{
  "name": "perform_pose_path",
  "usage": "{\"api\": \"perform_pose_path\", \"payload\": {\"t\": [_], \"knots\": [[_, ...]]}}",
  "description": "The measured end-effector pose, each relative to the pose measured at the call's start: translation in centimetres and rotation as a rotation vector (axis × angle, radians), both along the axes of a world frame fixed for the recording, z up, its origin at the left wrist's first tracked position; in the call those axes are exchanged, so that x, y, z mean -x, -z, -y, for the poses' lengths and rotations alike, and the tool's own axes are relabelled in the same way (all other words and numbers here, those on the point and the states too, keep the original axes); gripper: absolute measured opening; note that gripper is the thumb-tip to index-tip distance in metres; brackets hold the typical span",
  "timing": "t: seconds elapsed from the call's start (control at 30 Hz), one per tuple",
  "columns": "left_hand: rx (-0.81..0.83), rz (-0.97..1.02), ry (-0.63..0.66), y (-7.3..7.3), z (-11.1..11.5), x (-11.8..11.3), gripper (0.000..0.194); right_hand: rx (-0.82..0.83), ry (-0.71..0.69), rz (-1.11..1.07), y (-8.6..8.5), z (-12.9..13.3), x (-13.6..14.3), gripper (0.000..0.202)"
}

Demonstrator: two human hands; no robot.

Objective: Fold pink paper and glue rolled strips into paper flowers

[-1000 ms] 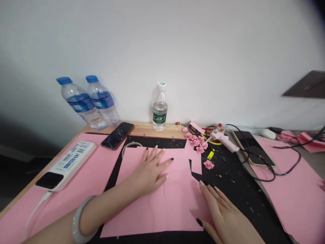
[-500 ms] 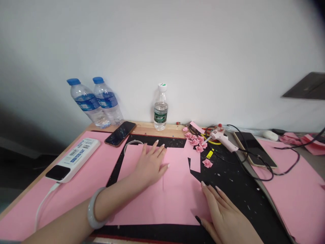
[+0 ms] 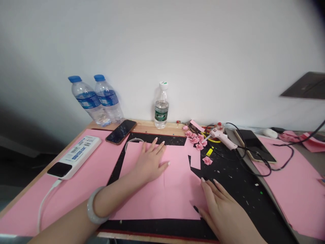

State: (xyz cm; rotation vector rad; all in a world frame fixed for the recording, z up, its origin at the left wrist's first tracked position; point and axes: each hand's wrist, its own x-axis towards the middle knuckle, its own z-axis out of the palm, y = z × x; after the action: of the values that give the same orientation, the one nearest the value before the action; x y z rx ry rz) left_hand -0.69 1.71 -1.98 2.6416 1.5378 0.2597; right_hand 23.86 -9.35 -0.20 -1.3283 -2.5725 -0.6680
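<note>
A pink paper sheet (image 3: 177, 203) lies flat on a black cutting mat (image 3: 238, 203), with a short line or slit running up its middle. My left hand (image 3: 149, 164) rests palm down on the upper part of the sheet, fingers spread, a pale bangle (image 3: 93, 206) on its wrist. At the sheet's right edge is my right hand (image 3: 220, 210), its fingers stretched out and its thumb apart from them over the paper. Its fingertips touch the edge there; I see no firm grip. Past the sheet's upper right corner lie small pink paper strips (image 3: 195, 159).
Several folded paper flowers (image 3: 194, 138) sit beside a pink glue gun (image 3: 223, 139) with black cable. Phones (image 3: 121, 131) (image 3: 255, 145), a white power bank (image 3: 74, 157) and more pink paper (image 3: 291, 189) flank the mat. Water bottles (image 3: 161, 110) (image 3: 87, 101) stand along the wall.
The whole view has shifted slightly. Both hands keep nearly the same places on the pink sheet.
</note>
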Motion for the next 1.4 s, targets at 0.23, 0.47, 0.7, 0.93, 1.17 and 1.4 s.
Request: {"api": "perform_pose_path", "payload": {"t": [0.23,0.47,0.7,0.93,1.17,1.4], "knots": [[0.034,0.022,0.021,0.0,-0.1,0.2,0.061,0.323,0.138,-0.004,-2.3,-2.0,1.6,0.019],[0.050,0.032,0.027,0.1,-0.2,0.1,0.061,0.623,0.446,0.073,-5.4,-6.6,4.3,0.024],[0.041,0.023,0.031,0.4,-0.3,0.2,0.061,0.890,0.193,-0.119,-3.3,-11.3,2.8,0.032],[-0.038,-0.006,-0.067,-0.4,-0.6,0.7,0.059,0.978,0.036,-0.262,-2.5,-12.1,1.7,0.039],[-0.135,-0.065,-0.263,-2.6,-1.1,3.1,0.054,1.078,-0.002,-0.368,-2.5,-12.4,1.1,0.037],[-0.126,-0.088,-0.453,-4.1,-1.5,4.2,0.047,1.167,0.074,-0.420,-2.3,-12.3,0.4,0.035]]}}
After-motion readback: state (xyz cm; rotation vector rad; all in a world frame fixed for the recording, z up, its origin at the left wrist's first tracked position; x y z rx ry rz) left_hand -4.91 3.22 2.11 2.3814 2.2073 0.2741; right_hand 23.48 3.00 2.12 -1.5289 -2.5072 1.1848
